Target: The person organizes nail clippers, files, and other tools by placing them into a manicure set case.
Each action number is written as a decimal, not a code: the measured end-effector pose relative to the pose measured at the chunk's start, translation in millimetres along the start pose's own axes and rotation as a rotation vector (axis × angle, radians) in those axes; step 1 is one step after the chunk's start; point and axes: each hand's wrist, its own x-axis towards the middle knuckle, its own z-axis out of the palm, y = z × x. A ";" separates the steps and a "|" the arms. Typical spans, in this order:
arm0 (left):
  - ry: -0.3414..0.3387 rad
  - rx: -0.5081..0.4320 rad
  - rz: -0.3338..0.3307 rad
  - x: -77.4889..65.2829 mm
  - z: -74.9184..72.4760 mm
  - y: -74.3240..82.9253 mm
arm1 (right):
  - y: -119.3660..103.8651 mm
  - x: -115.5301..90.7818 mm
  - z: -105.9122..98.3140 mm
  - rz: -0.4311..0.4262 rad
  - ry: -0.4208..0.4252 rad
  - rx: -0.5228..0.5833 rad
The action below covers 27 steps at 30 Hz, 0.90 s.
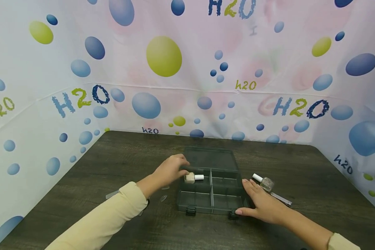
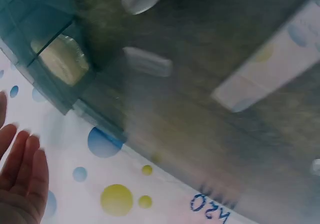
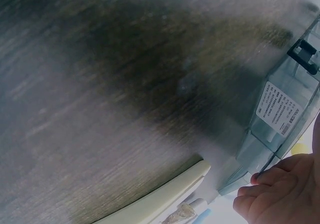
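Inside the box point(image 1: 203, 209) at ten o'clock, a pale bottle point(image 1: 190, 178) is lying placed; the left hand point(image 1: 168, 170) is hovering there, fingers apart. The right hand point(image 1: 265, 205) is resting loosely at four o'clock; outside, at three, a clear bottle point(image 1: 266, 184) is probably awaiting placement.

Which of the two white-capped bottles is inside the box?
The cream bottle, inside the box at back left; the other bottle lies outside on the table.
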 end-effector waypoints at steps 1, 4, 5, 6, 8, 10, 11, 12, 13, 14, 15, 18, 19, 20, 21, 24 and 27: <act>0.027 -0.026 0.003 -3.7 -0.8 -1.6 | 0.0 -0.1 -0.1 0.000 0.000 0.000; 0.094 -0.080 0.022 -13.6 -1.2 -7.7 | -0.1 -0.3 -0.3 -0.001 0.000 0.003; 0.110 -0.106 0.018 -16.7 -1.4 -9.7 | -0.1 -0.4 -0.3 -0.001 -0.001 0.005; 0.124 -0.116 0.015 -19.7 -1.2 -11.7 | -0.2 -0.5 -0.4 -0.002 -0.001 0.005; 0.143 -0.131 0.013 -25.4 -0.4 -16.3 | -0.3 -0.7 -0.4 -0.004 0.001 0.005; 0.149 -0.160 -0.007 -31.2 0.0 -20.3 | -0.4 -1.1 -0.5 -0.007 0.005 0.003; 0.152 -0.164 -0.012 -34.1 0.1 -22.6 | -0.4 -1.4 -0.4 -0.008 0.008 0.000; 0.153 -0.158 -0.014 -36.9 0.6 -25.0 | -0.3 -1.6 -0.4 -0.010 0.012 -0.003; 0.151 -0.159 -0.015 -39.8 0.9 -27.5 | -0.1 -1.7 -0.3 -0.011 0.014 -0.006; 0.147 -0.155 -0.018 -42.7 1.2 -30.0 | 0.2 -1.8 -0.3 -0.010 0.016 -0.009; 0.140 -0.153 -0.024 -45.6 1.3 -32.2 | 0.6 -1.8 -0.3 -0.009 0.017 -0.010; 0.112 -0.135 -0.032 -54.4 2.2 -38.3 | 2.0 -1.4 -0.2 -0.006 0.018 -0.012; 0.100 -0.130 -0.038 -57.2 2.8 -40.1 | 2.4 -1.3 -0.1 -0.005 0.017 -0.013; 0.088 -0.125 -0.042 -59.8 3.5 -41.5 | 2.8 -1.0 -0.1 -0.004 0.017 -0.013; 0.076 -0.120 -0.047 -62.4 4.5 -42.9 | 3.1 -0.7 -0.1 -0.004 0.016 -0.012; 0.045 -0.112 -0.069 -69.0 8.0 -46.0 | 3.5 -0.1 0.1 -0.004 0.013 -0.010; 0.027 -0.122 -0.097 -72.9 11.6 -48.0 | 3.7 0.3 0.2 -0.007 0.013 -0.012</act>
